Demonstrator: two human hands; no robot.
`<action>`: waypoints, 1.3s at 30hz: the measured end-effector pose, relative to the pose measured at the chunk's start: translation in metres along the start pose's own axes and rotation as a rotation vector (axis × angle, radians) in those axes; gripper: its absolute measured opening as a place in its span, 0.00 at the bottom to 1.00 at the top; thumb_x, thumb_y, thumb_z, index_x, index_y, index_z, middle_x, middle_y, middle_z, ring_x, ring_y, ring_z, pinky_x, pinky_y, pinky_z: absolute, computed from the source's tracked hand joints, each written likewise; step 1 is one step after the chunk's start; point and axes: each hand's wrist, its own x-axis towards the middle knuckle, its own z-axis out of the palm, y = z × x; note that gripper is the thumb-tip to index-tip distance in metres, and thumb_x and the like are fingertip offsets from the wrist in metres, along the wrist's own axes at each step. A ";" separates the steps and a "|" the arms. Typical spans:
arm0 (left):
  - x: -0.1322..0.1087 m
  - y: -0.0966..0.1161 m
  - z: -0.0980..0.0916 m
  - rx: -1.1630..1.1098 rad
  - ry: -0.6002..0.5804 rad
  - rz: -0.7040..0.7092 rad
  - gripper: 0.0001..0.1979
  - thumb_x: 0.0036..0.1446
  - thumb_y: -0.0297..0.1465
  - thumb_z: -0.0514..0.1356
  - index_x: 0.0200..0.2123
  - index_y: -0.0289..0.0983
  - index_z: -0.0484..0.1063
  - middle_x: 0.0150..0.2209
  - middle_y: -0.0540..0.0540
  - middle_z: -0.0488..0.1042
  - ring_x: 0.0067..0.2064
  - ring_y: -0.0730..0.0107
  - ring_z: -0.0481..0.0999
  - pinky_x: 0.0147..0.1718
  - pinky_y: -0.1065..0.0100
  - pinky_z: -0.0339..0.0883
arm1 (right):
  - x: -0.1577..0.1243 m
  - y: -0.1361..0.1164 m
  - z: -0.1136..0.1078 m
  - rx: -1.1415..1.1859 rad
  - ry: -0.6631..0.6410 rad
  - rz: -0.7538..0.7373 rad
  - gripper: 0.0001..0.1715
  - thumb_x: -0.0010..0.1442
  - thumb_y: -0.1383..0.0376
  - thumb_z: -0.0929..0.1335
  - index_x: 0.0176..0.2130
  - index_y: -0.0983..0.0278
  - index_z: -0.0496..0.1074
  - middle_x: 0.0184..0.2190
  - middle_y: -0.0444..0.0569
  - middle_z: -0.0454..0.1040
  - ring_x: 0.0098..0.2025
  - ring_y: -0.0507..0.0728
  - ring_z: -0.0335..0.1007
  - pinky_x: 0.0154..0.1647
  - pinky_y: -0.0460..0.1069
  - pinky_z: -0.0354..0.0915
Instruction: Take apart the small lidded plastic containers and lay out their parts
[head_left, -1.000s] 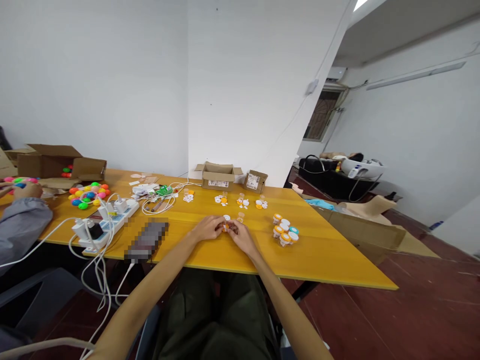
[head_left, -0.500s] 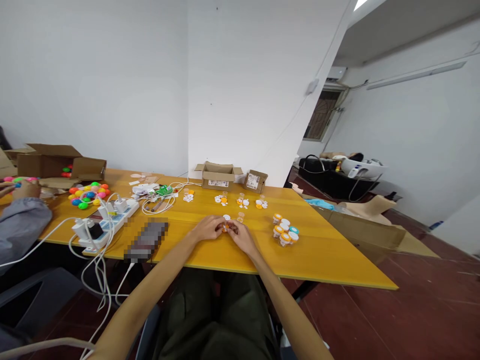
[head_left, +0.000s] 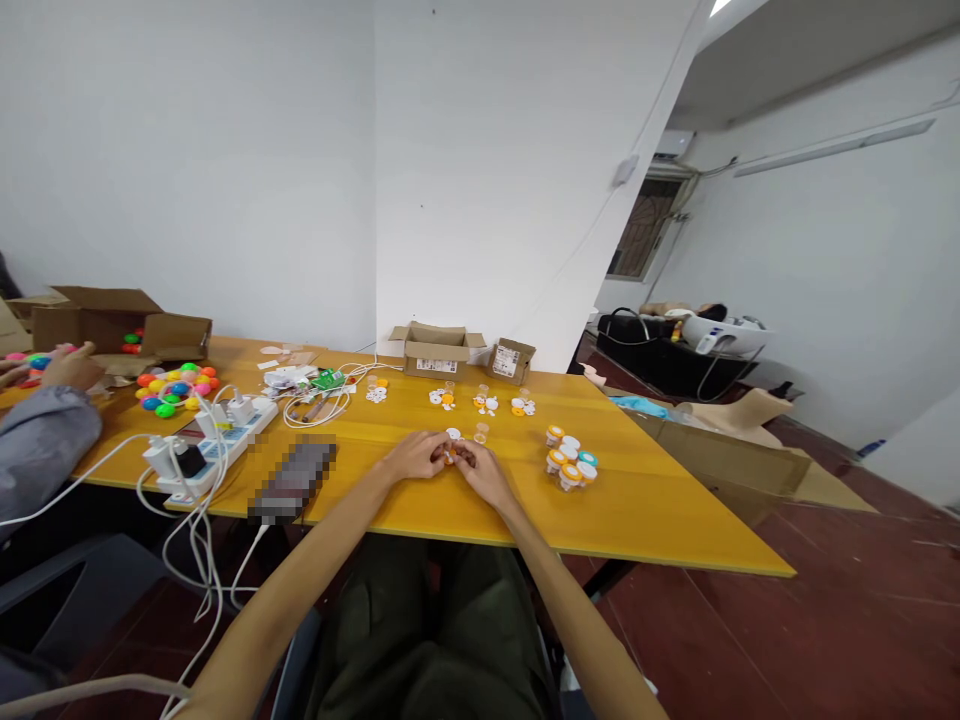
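Note:
My left hand (head_left: 418,457) and my right hand (head_left: 484,472) meet over the near middle of the table, fingers pinched together. Between the fingertips is a small orange and white plastic piece (head_left: 450,457), mostly covered by them. Just beyond it lies a white round part (head_left: 453,435). A small clear plastic cup (head_left: 481,433) stands beyond my right fingers. Off to the right is a cluster of small clear containers with orange, white and teal tops (head_left: 571,460). Further back sit small piles of orange and white plastic parts (head_left: 446,398).
An open cardboard box (head_left: 435,355) and a smaller box (head_left: 512,361) stand by the wall. To the left are a phone (head_left: 295,482), a power strip (head_left: 225,440) with tangled white cables and colourful balls (head_left: 176,390). A co-worker's hand (head_left: 71,370) is at far left.
My hands stay in place, pinched on the small piece. At the far left, the co-worker's hand has risen slightly and shifted to the right.

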 end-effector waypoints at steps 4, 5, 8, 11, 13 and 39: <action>0.000 0.000 0.000 -0.023 -0.002 -0.020 0.10 0.55 0.27 0.56 0.41 0.41 0.72 0.26 0.51 0.73 0.30 0.68 0.73 0.31 0.70 0.62 | 0.000 -0.004 -0.001 -0.004 -0.004 -0.004 0.14 0.57 0.67 0.65 0.40 0.59 0.78 0.39 0.48 0.81 0.40 0.58 0.77 0.46 0.53 0.71; 0.000 0.000 0.000 -0.026 -0.007 -0.023 0.10 0.56 0.27 0.56 0.41 0.40 0.72 0.26 0.51 0.73 0.30 0.68 0.73 0.31 0.70 0.62 | 0.000 -0.005 -0.001 -0.011 -0.007 -0.003 0.14 0.57 0.67 0.65 0.40 0.58 0.79 0.39 0.48 0.81 0.40 0.59 0.77 0.46 0.53 0.71; 0.001 0.002 -0.002 -0.034 -0.018 -0.033 0.08 0.56 0.27 0.56 0.39 0.40 0.72 0.26 0.52 0.73 0.29 0.69 0.72 0.31 0.70 0.62 | 0.000 -0.006 -0.002 -0.036 -0.011 0.003 0.13 0.57 0.67 0.65 0.39 0.58 0.79 0.37 0.48 0.81 0.39 0.59 0.76 0.45 0.53 0.71; 0.001 0.003 -0.003 -0.043 -0.022 -0.043 0.07 0.56 0.28 0.56 0.38 0.40 0.72 0.25 0.52 0.72 0.28 0.70 0.71 0.30 0.70 0.61 | 0.000 -0.006 -0.002 -0.052 -0.003 -0.002 0.13 0.56 0.68 0.66 0.38 0.58 0.79 0.37 0.48 0.81 0.38 0.58 0.76 0.44 0.53 0.71; 0.001 0.002 -0.003 -0.051 -0.024 -0.043 0.07 0.56 0.28 0.56 0.38 0.40 0.72 0.24 0.53 0.72 0.27 0.70 0.71 0.30 0.71 0.61 | 0.000 -0.005 -0.001 -0.057 0.003 -0.010 0.14 0.56 0.69 0.66 0.39 0.58 0.79 0.38 0.47 0.81 0.39 0.58 0.76 0.45 0.53 0.71; 0.001 -0.003 0.000 -0.167 -0.014 -0.035 0.08 0.55 0.27 0.57 0.38 0.39 0.74 0.22 0.54 0.69 0.25 0.73 0.67 0.27 0.73 0.61 | 0.001 -0.005 0.000 -0.064 0.019 -0.040 0.16 0.56 0.70 0.64 0.38 0.57 0.79 0.40 0.47 0.82 0.42 0.59 0.76 0.49 0.54 0.71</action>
